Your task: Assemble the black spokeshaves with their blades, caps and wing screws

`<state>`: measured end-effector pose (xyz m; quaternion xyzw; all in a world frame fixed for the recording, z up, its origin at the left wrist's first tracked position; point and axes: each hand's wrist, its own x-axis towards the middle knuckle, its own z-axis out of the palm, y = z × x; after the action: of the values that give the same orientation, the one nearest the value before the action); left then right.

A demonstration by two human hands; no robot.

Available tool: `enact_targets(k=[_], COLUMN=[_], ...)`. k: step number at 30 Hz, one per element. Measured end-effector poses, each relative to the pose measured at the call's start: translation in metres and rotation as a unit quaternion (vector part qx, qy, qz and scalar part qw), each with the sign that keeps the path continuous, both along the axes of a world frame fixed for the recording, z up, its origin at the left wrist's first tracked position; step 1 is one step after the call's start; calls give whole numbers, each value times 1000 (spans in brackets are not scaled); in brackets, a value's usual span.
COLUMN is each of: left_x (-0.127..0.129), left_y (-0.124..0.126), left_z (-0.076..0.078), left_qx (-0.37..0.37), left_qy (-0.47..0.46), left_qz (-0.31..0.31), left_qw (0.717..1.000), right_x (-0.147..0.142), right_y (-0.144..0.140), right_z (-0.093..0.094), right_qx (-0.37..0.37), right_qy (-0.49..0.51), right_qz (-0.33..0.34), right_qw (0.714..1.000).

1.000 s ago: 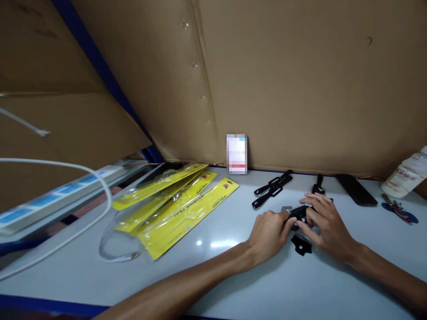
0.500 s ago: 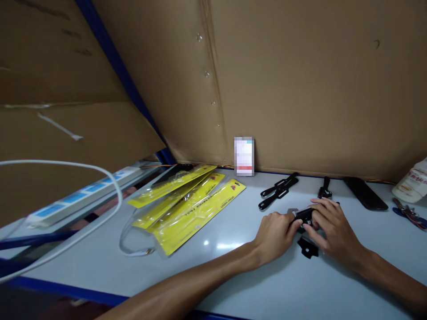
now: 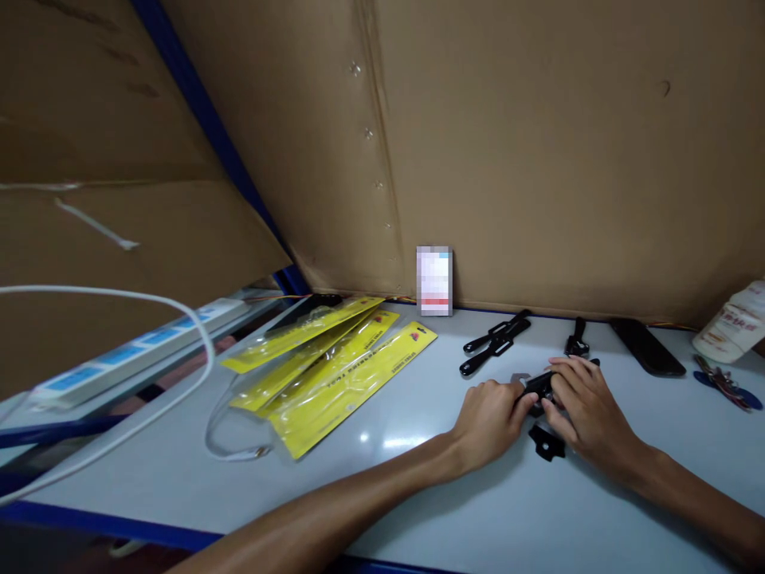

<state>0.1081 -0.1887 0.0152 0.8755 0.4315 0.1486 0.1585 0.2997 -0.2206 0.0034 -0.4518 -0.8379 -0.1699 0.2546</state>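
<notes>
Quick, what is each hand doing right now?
Left hand: closed on the small black part.
Right hand: closed on the same black part.

Small black part (image 3: 539, 386), plastic or metal, hard to tell which, sat low on the tabletop (image 3: 418, 478), pinched between both hands: left hand (image 3: 491, 414) gripped its near-left end, right hand (image 3: 582, 406) covered its right side with fingers curled over the top. A silvery tab stuck out at the part's upper-left edge. Most of the body was hidden by fingers, shape unclear. A second small black piece (image 3: 546, 442), flat and roughly angular, lay loose on the tabletop just in front of the black part, close below the right hand's fingers, not held.
</notes>
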Motion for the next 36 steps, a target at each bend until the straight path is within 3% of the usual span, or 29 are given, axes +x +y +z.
enact_targets(k=[8,14,20,25,32,36], left_x=[0,-1,-3,-3,-3,-4], left_y=[7,14,16,17,17,18], left_z=[5,3,-4,-2,2,0], left_qx=[-66,-86,-104,-127,-140,-130], left_qy=[-37,-61,-96,-109,-105,-100], left_qz=[11,9,-3,-2,-1,-8], left_qw=[997,994,990,986,985,986], right_x=[5,11,9,6,5,5], right_y=[-2,-3,-3,-8,-9,-10], right_z=[1,3,8,11,14,16], right_qx=[-12,-9,3,-26,-11,-31], right_qy=[60,70,76,47,45,46], right_qz=[16,76,22,56,2,44], right_qw=[998,995,997,997,999,997])
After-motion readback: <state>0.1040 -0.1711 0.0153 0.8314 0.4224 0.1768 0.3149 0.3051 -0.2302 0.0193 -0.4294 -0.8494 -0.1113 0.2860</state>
